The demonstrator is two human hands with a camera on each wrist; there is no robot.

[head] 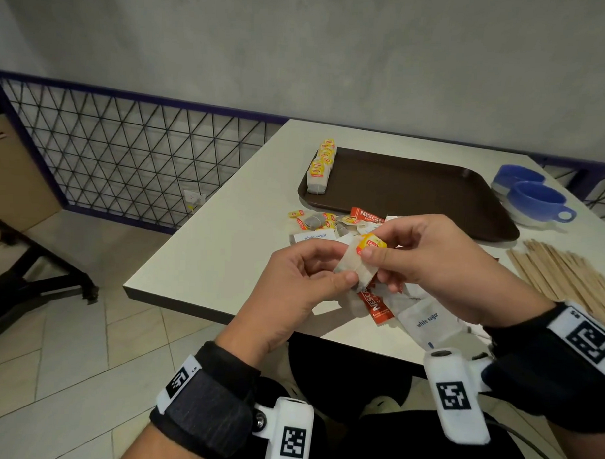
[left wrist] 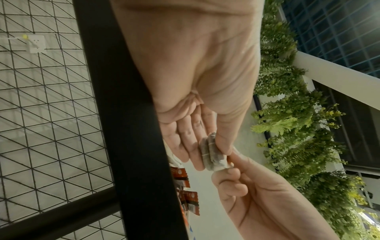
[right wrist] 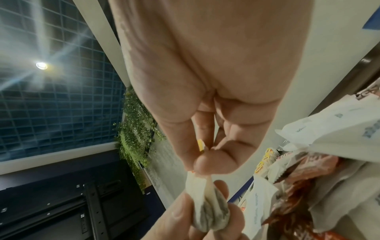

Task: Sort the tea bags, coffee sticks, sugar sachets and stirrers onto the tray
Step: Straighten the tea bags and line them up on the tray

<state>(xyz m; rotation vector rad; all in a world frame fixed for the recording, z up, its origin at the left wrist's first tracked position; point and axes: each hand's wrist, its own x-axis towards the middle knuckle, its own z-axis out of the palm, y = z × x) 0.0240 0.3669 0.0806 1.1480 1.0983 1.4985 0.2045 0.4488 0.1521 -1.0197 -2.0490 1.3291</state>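
Note:
Both hands hold one tea bag [head: 353,263] above the table's near edge. My left hand [head: 306,281] pinches its white pouch [left wrist: 211,154] between thumb and fingers. My right hand [head: 426,264] pinches the yellow tag end [head: 372,244], and the same tea bag [right wrist: 209,209] hangs between both hands in the right wrist view. A row of tea bags [head: 321,166] stands on the left end of the brown tray [head: 415,195]. Loose tea bags [head: 317,221], red coffee sticks [head: 377,305] and white sugar sachets [head: 428,319] lie mixed on the table under my hands.
Wooden stirrers [head: 563,272] lie in a bundle at the right. Two blue cups [head: 535,199] stand beyond the tray's right end. A wire mesh fence [head: 125,147] runs left of the white table [head: 204,260]. A black stand [head: 36,261] is on the floor.

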